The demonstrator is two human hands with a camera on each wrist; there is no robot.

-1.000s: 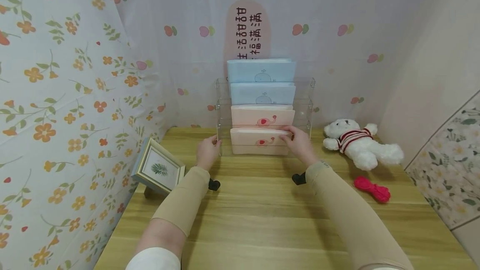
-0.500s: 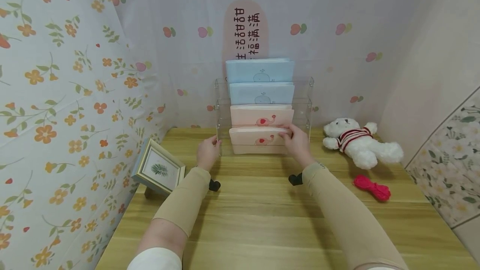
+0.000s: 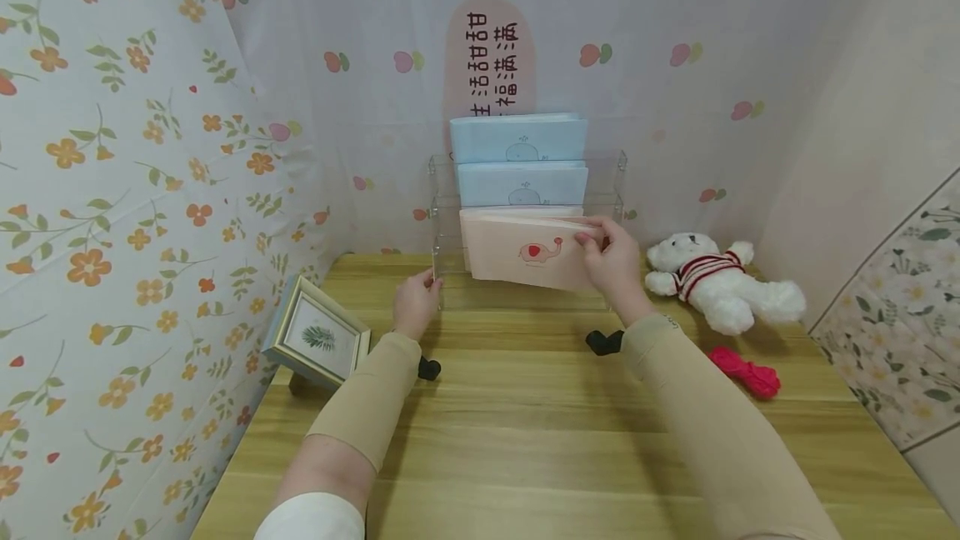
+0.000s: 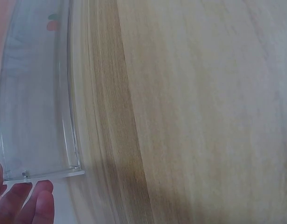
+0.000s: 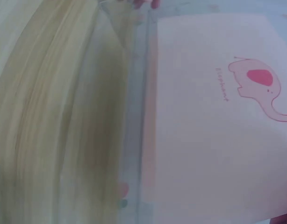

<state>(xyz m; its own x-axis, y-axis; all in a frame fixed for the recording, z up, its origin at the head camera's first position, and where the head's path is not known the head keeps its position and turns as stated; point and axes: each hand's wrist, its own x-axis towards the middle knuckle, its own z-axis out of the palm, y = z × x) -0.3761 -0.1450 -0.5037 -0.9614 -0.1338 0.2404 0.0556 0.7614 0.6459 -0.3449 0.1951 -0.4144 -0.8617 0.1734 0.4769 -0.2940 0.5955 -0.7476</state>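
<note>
A clear acrylic tiered rack (image 3: 618,205) stands at the back of the wooden table (image 3: 525,440). It holds two blue notebooks (image 3: 519,140) and a pink one behind. My right hand (image 3: 611,257) pinches the top right corner of a pink elephant notebook (image 3: 525,252) and holds it lifted above the rack's front tier. That notebook fills the right wrist view (image 5: 218,121). My left hand (image 3: 416,302) grips the rack's left front edge; its fingertips (image 4: 29,205) touch the acrylic corner (image 4: 50,140).
A framed leaf picture (image 3: 318,340) leans at the left of the table. A white teddy bear (image 3: 720,282) and a red yarn bundle (image 3: 746,373) lie at the right. Patterned walls close in on three sides.
My right hand has lifted the front pink notebook up and out of the lowest tier. The left hand has stayed on the rack's left edge.
</note>
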